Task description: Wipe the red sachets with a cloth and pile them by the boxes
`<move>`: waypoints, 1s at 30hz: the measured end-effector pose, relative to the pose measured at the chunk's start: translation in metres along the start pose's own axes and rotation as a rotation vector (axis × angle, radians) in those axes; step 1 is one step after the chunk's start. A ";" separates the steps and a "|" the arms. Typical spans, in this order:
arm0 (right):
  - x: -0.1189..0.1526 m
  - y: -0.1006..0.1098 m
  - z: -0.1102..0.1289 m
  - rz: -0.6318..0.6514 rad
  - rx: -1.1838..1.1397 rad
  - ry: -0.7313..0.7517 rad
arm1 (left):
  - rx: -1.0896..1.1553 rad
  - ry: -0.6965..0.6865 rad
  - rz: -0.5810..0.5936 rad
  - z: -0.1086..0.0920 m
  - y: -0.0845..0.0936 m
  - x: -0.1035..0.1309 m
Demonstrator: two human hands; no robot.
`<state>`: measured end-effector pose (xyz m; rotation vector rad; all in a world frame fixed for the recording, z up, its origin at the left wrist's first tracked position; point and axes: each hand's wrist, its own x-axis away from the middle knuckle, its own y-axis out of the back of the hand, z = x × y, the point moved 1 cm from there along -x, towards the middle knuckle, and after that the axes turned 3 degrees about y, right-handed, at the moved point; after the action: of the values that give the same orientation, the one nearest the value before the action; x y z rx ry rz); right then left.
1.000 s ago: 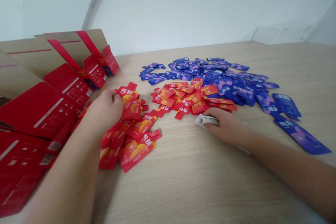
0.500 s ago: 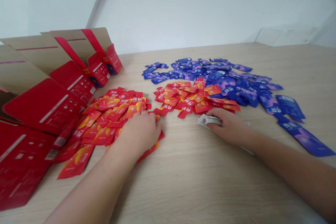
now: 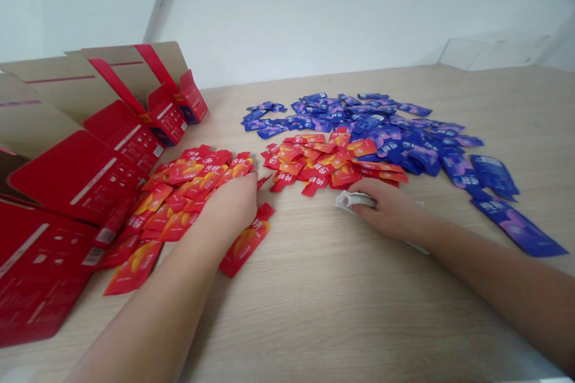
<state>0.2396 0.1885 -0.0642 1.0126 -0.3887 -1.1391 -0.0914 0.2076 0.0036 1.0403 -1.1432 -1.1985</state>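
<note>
My left hand (image 3: pixel 236 200) is over the near right side of the left pile of red and orange sachets (image 3: pixel 191 176). Its fingers are closed and mostly hidden behind the hand, with the corner of a red sachet (image 3: pixel 264 181) sticking out beside them. One loose red sachet (image 3: pixel 247 240) lies flat just right of my left wrist. My right hand (image 3: pixel 386 206) rests low on the table, fingers wrapped round a white curled object (image 3: pixel 345 200). More of that object shows under the palm, but its kind is unclear. A second pile of red sachets (image 3: pixel 321 167) lies just beyond this hand.
Blue sachets (image 3: pixel 395 137) spread behind the red ones and down the right side. Along the left stand several open red cardboard boxes (image 3: pixel 74 179) with raised flaps. The wooden table (image 3: pixel 323 287) meets a white wall (image 3: pixel 314 18) at the back.
My left hand has moved left and slightly up, uncovering the loose red sachet on the table. My right hand keeps its grip on the white object. The view has shifted a little.
</note>
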 end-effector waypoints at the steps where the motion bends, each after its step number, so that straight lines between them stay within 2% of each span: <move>1: 0.000 0.000 -0.001 0.000 -0.004 0.007 | -0.005 0.005 -0.018 0.006 0.006 0.003; 3: 0.000 -0.001 -0.002 0.000 -0.009 0.019 | -0.024 0.028 -0.067 0.017 0.014 0.016; 5: 0.000 -0.002 -0.003 -0.006 -0.009 0.033 | -0.013 0.025 -0.084 0.024 0.010 0.037; 6: 0.000 -0.002 -0.004 -0.011 -0.007 0.037 | 0.016 -0.015 -0.069 0.025 0.004 0.049; 8: 0.000 -0.003 -0.005 -0.025 -0.002 0.035 | 0.064 -0.142 0.084 0.021 -0.020 0.073; 9: 0.001 -0.004 -0.005 -0.030 0.000 0.032 | 0.037 -0.196 0.102 0.017 -0.033 0.083; 12: 0.000 -0.004 -0.005 -0.020 0.007 0.033 | -0.089 -0.150 0.010 0.004 -0.065 0.105; 14: 0.000 -0.004 -0.005 -0.009 0.014 0.037 | -0.166 -0.167 -0.024 -0.003 -0.073 0.111; 16: 0.000 -0.004 -0.004 -0.006 0.021 0.037 | -0.209 -0.178 -0.026 -0.007 -0.070 0.113; 19: 0.000 -0.004 -0.003 -0.001 0.022 0.035 | -0.134 -0.164 0.013 -0.007 -0.051 0.111; 22: 0.000 -0.004 -0.003 0.005 0.016 0.034 | 0.021 -0.129 0.111 0.004 -0.031 0.107; 24: 0.000 -0.004 -0.003 0.005 0.012 0.029 | 0.144 -0.104 0.134 0.018 -0.020 0.102; 27: 0.000 -0.003 -0.002 0.024 0.009 0.028 | 0.301 -0.059 -0.001 0.047 -0.004 0.087; 30: 0.000 -0.003 -0.002 0.030 0.021 0.029 | 0.228 0.188 -0.275 0.079 0.005 0.058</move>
<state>0.2394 0.1897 -0.0680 1.0370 -0.3921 -1.0950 -0.1682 0.1506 0.0247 1.4900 -1.0274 -1.1694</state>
